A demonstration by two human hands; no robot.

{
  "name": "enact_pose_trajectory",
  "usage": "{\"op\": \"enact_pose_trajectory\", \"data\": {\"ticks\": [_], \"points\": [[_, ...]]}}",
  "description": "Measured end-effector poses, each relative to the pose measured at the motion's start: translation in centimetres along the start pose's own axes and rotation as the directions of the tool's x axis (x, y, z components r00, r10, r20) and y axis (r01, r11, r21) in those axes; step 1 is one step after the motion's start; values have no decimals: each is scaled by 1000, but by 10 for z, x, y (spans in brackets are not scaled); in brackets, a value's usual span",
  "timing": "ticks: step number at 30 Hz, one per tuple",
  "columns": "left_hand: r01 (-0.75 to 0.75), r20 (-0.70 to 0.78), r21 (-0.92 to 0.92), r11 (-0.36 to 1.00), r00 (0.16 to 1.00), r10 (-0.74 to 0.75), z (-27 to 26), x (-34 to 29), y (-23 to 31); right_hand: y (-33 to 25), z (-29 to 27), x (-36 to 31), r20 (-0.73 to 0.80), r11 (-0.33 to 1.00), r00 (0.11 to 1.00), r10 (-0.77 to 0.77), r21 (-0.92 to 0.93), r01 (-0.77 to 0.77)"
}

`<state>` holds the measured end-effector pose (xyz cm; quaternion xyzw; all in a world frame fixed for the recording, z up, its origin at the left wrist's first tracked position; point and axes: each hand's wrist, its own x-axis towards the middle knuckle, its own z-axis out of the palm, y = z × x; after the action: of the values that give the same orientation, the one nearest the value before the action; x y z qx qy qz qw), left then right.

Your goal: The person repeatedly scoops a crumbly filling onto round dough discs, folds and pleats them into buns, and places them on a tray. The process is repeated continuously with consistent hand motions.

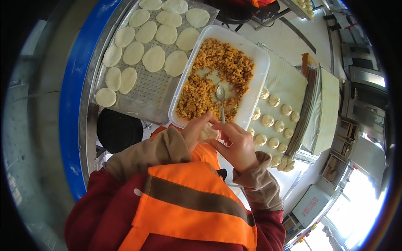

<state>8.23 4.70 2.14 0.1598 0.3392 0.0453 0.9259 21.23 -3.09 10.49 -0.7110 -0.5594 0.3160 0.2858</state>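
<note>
Between my two hands, at the near edge of the filling tub, is a pale piece of dough (209,133) gathered into a bun shape. My left hand (194,130) cups it from the left, and its thumb reaches over the top. From the right, the fingertips of my right hand (236,144) pinch the dough's edge. Whether filling is inside cannot be seen. Just beyond my hands stands a white plastic tub (261,58) holding orange-brown rice-like filling (222,54). A metal spoon (220,94) lies in the filling, its handle toward me.
Flat dough rounds (153,58) lie in rows on a perforated metal tray (155,90) at the left. To the right, several shaped buns (267,121) sit on a lined tray (284,83), beside a stack of boards (324,111). A round black object (119,131) is below the left tray.
</note>
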Motion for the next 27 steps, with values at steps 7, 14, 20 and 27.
{"op": "enact_pose_trajectory", "data": {"ticks": [7,14,20,27], "points": [[59,-149,-19,998,987,-61,-20,-3,1,2,46,11,-96,999,995,36,-3,-37],[-94,-325,-145,985,945,42,-43,-4,2,35,56,49,-37,937,947,320,162,-310],[-128,-253,-166,978,964,83,-61,-17,17,79,94,74,-161,925,978,132,-336,-180],[-171,-259,-185,968,959,120,-66,-17,23,114,68,57,-54,870,889,455,-187,-456]]}}
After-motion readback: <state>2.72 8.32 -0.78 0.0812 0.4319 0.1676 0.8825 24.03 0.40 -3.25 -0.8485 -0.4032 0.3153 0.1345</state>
